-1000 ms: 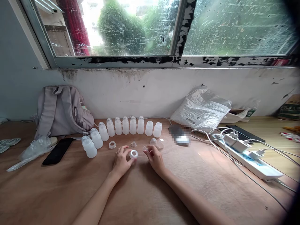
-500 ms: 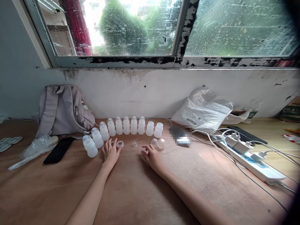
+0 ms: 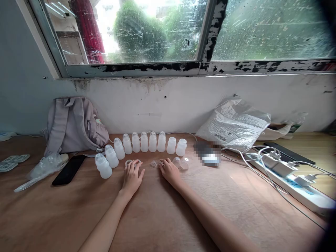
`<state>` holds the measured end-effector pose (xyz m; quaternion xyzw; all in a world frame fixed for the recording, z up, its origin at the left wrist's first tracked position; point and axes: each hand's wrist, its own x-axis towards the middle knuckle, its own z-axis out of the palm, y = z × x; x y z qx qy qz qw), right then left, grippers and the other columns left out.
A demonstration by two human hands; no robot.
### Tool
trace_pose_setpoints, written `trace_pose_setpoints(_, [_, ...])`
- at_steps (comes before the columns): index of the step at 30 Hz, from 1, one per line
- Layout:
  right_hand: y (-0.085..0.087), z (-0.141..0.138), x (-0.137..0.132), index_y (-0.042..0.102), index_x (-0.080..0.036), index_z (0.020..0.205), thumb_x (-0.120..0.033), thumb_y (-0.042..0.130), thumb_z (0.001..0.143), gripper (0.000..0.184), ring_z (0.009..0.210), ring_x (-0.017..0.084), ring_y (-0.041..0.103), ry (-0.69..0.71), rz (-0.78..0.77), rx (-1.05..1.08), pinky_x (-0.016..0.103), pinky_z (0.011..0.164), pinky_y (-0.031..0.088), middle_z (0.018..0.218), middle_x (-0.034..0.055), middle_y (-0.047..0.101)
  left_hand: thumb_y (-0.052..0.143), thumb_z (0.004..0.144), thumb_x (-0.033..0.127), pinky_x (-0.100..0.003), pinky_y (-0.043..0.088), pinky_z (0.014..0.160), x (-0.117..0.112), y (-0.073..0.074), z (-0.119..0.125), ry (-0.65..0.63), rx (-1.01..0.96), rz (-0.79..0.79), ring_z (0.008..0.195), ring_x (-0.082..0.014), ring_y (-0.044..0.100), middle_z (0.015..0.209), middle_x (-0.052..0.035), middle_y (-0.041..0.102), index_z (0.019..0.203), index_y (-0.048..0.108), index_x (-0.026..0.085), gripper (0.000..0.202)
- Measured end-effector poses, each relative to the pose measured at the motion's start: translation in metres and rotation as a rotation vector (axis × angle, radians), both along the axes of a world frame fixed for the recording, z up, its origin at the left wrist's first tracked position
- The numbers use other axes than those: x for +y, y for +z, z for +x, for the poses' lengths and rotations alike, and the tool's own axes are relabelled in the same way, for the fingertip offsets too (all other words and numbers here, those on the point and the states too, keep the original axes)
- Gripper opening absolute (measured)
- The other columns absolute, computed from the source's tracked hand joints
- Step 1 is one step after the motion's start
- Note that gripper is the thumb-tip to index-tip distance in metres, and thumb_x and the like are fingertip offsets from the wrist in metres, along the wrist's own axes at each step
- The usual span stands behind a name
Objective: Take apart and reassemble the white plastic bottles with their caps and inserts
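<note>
A curved row of several small translucent white bottles (image 3: 145,141) stands on the wooden table (image 3: 162,217) near the wall. My left hand (image 3: 132,176) lies flat in front of them with its fingers spread. Its fingertips touch a white ring (image 3: 137,162), and a second ring (image 3: 128,162) lies next to that one. My right hand (image 3: 169,170) has its fingers drawn together on a small clear part (image 3: 160,163), close to a clear nipple piece (image 3: 153,163). A clear dome cap (image 3: 177,161) and a flat disc (image 3: 184,165) lie just right of that hand.
A grey backpack (image 3: 73,126) leans on the wall at the left, with a black phone (image 3: 68,169) and a crumpled plastic bag (image 3: 43,166) before it. At the right lie a white plastic bag (image 3: 233,124), a power strip (image 3: 301,183) with cables, and a dark tablet (image 3: 288,152).
My left hand carried a white ring forward and set it down beside the other ring, then flattened. My right hand slid forward towards the clear nipple piece.
</note>
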<state>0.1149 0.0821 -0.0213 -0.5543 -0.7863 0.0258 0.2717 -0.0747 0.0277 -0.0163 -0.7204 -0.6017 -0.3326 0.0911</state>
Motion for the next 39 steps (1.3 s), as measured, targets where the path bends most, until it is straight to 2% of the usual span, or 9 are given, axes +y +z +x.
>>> trace_pose_setpoints(15, [-0.001,0.001,0.004,0.05,-0.021,0.1,-0.027,0.041,0.083,0.021,0.085,0.018,0.056,-0.008,-0.044,0.016,0.024,0.057,0.037,0.098,0.0048,0.058,0.046,0.077,0.023,-0.039,0.038,0.085,-0.001,-0.002,0.003,-0.063,-0.012,-0.083,0.099,-0.0214,0.047,0.097,-0.0044,0.057,0.088,0.058,0.022,0.017])
trace_pose_setpoints(18, [0.004,0.002,0.001,0.049,-0.021,0.101,-0.027,0.04,0.083,0.021,0.084,0.018,0.057,-0.01,-0.025,0.039,0.024,0.057,0.037,0.098,0.0053,0.058,0.046,0.077,0.022,-0.039,0.038,0.085,-0.001,-0.002,0.003,-0.071,-0.021,-0.077,0.098,-0.0212,0.047,0.095,-0.0043,0.057,0.088,0.058,0.022,0.016])
trace_pose_setpoints(21, [0.021,0.003,0.003,0.049,-0.02,0.104,-0.028,0.037,0.084,0.024,0.079,0.018,0.057,-0.039,0.041,0.098,0.024,0.058,0.037,0.097,0.0064,0.058,0.045,0.077,0.021,-0.039,0.039,0.084,-0.001,-0.002,0.002,-0.082,-0.034,-0.066,0.097,-0.021,0.048,0.095,-0.0046,0.057,0.088,0.058,0.022,0.017])
trace_pose_setpoints(26, [0.07,-0.002,0.03,0.033,-0.02,0.124,-0.025,0.036,0.083,0.041,0.073,0.018,0.056,-0.076,0.12,0.165,0.026,0.059,0.037,0.094,0.0071,0.06,0.046,0.077,0.02,-0.038,0.039,0.086,-0.001,-0.003,0.001,-0.099,-0.06,-0.064,0.097,-0.0196,0.047,0.094,-0.0037,0.057,0.087,0.058,0.021,0.016])
trace_pose_setpoints(29, [0.094,-0.007,0.055,0.022,-0.022,0.13,-0.025,0.041,0.081,0.053,0.071,0.019,0.056,-0.127,0.025,0.072,0.026,0.057,0.034,0.086,0.007,0.061,0.046,0.077,0.02,-0.038,0.039,0.086,-0.001,-0.002,0.0,-0.103,-0.066,-0.064,0.098,-0.0193,0.047,0.094,-0.0036,0.056,0.088,0.058,0.021,0.016])
trace_pose_setpoints(31, [0.1,-0.009,0.067,0.021,-0.023,0.131,-0.025,0.043,0.08,0.055,0.073,0.02,0.055,-0.155,-0.042,0.001,0.026,0.057,0.034,0.083,0.0072,0.061,0.045,0.077,0.02,-0.038,0.039,0.086,-0.001,-0.002,0.0,-0.107,-0.066,-0.063,0.098,-0.0194,0.047,0.094,-0.0037,0.056,0.088,0.057,0.021,0.016])
trace_pose_setpoints(34, [0.098,-0.011,0.07,0.031,-0.024,0.126,-0.028,0.045,0.079,0.049,0.074,0.02,0.055,-0.164,-0.051,-0.046,0.026,0.056,0.033,0.093,0.01,0.057,0.045,0.077,0.019,-0.038,0.039,0.086,-0.001,-0.002,-0.001,-0.114,-0.071,-0.062,0.098,-0.0194,0.047,0.095,-0.0038,0.055,0.088,0.057,0.021,0.016])
trace_pose_setpoints(37, [0.086,-0.011,0.059,0.04,-0.022,0.117,-0.031,0.042,0.08,0.038,0.073,0.019,0.055,-0.15,0.08,0.005,0.025,0.051,0.032,0.107,0.0116,0.049,0.045,0.078,0.019,-0.037,0.039,0.086,-0.001,-0.002,-0.001,-0.121,-0.077,-0.055,0.1,-0.0194,0.046,0.096,-0.0044,0.055,0.089,0.057,0.02,0.017])
trace_pose_setpoints(39, [0.076,-0.01,0.048,0.042,-0.019,0.112,-0.03,0.041,0.081,0.033,0.074,0.019,0.054,-0.135,0.153,0.085,0.025,0.051,0.033,0.108,0.011,0.049,0.045,0.078,0.019,-0.037,0.039,0.087,-0.001,-0.003,-0.001,-0.123,-0.081,-0.047,0.101,-0.0196,0.045,0.098,-0.0049,0.054,0.09,0.057,0.02,0.017])
